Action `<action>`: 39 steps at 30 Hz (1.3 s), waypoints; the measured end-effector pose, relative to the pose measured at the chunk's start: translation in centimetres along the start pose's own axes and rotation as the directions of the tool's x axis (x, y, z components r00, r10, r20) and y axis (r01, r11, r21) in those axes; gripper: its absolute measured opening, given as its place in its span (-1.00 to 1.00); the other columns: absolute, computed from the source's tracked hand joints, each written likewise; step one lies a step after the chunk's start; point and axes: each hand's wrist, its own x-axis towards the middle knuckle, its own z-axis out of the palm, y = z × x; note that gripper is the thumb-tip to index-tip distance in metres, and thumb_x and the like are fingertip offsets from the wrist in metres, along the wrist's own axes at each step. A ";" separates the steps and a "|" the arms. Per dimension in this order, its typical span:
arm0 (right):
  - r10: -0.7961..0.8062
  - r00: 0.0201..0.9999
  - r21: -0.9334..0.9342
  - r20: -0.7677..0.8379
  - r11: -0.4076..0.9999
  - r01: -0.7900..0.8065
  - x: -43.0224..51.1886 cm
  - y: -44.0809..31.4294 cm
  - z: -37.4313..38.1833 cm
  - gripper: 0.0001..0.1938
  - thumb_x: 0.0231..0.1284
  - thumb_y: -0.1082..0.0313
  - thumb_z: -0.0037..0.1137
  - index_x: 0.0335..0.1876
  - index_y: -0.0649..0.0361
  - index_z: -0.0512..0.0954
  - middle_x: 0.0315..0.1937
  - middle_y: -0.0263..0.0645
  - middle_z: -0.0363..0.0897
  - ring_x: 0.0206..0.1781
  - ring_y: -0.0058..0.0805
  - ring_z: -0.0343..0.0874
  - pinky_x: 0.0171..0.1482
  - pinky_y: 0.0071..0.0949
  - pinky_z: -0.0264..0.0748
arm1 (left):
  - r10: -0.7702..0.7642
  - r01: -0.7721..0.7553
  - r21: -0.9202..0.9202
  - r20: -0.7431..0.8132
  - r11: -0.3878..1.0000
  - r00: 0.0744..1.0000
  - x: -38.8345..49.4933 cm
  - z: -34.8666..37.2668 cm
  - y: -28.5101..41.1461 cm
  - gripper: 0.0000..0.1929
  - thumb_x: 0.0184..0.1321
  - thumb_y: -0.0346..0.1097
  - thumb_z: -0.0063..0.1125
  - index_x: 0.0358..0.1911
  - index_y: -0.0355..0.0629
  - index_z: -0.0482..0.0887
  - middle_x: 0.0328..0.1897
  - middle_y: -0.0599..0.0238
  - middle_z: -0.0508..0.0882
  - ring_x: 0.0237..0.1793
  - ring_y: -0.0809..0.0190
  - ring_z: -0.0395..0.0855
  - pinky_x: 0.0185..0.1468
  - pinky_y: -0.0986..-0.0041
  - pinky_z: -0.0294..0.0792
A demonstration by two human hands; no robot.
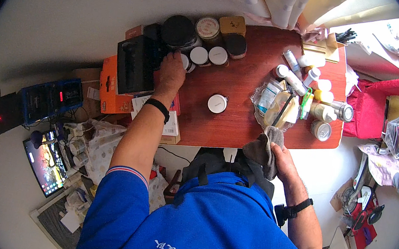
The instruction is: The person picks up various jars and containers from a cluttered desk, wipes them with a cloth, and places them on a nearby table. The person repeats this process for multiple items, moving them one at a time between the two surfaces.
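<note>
My left hand (pixel 171 71) reaches to the back left of the reddish wooden table (pixel 199 128), its fingers at a white-lidded jar (pixel 184 62) beside a black box (pixel 135 67). Whether the fingers grip that jar cannot be told. Two more white-lidded jars (pixel 199 55) (pixel 218 55) stand just right of it. Another white-lidded jar (pixel 217 104) stands alone nearer the front edge. My right hand (pixel 282 159) holds a grey cloth (pixel 269 150) at the table's front edge, just below a clear tray with packets and a black-handled item.
Large lidded jars (pixel 179 31) and a tan tin (pixel 232 25) line the wall. Bottles and tubes (pixel 295 83) crowd the table's right side near a steel-lidded container (pixel 341 111). An orange box (pixel 112 86) is at the left, a red chair (pixel 369 109) at the right.
</note>
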 end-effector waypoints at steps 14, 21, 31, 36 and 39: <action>-0.020 1.000 0.000 0.013 1.000 0.020 0.3 -0.1 0.3 -0.61 0.59 0.10 0.08 0.22 0.29 0.60 -0.06 -0.25 0.74 -0.11 -0.48 0.66 0.00 -0.40 0.61 | -0.013 -0.030 -0.188 -0.222 0.982 0.975 -2.5 -1.8 2.7 -0.29 0.25 -0.38 0.42 0.47 -0.26 0.40 0.36 -0.19 0.57 0.38 -0.26 0.52 0.47 0.00 0.41; -0.003 1.000 -0.023 0.021 1.000 0.004 0.5 -0.4 0.4 -0.62 0.59 0.11 0.09 0.20 0.29 0.60 -0.09 -0.26 0.75 -0.14 -0.49 0.67 -0.03 -0.39 0.62 | 0.262 -0.363 -0.335 -0.311 0.869 0.914 -1.8 -3.7 12.8 -0.44 0.23 -0.32 0.42 0.34 0.01 0.61 0.34 -0.14 0.59 0.28 -0.26 0.58 0.39 -0.04 0.43; -0.025 1.000 -0.005 -0.003 1.000 0.025 -0.6 0.2 -1.1 -0.62 0.59 0.11 0.09 0.21 0.28 0.60 -0.05 -0.26 0.74 -0.09 -0.48 0.67 0.03 -0.39 0.62 | 0.279 -0.306 -0.131 -0.193 0.943 0.941 2.2 -1.8 18.0 -0.35 0.28 -0.23 0.44 0.47 0.16 0.54 0.57 -0.33 0.32 0.49 -0.39 0.40 0.52 -0.07 0.37; -0.038 0.999 0.018 -0.005 0.999 0.038 -0.8 0.2 -1.4 -0.62 0.59 0.12 0.08 0.22 0.29 0.60 -0.05 -0.26 0.74 -0.08 -0.49 0.67 0.03 -0.40 0.61 | 0.328 -0.351 -0.122 -0.175 0.928 0.929 2.2 -1.5 17.2 -0.37 0.31 -0.25 0.41 0.47 0.17 0.54 0.60 -0.29 0.30 0.56 -0.40 0.33 0.55 -0.05 0.36; -0.053 0.999 0.026 0.003 0.998 0.053 -0.8 0.0 -1.3 -0.62 0.59 0.12 0.08 0.22 0.29 0.60 -0.05 -0.27 0.74 -0.08 -0.50 0.67 0.03 -0.41 0.61 | 0.351 -0.377 -0.135 -0.182 0.916 0.918 2.0 -1.9 17.2 -0.39 0.34 -0.24 0.37 0.47 0.17 0.55 0.62 -0.28 0.29 0.56 -0.43 0.31 0.55 -0.07 0.37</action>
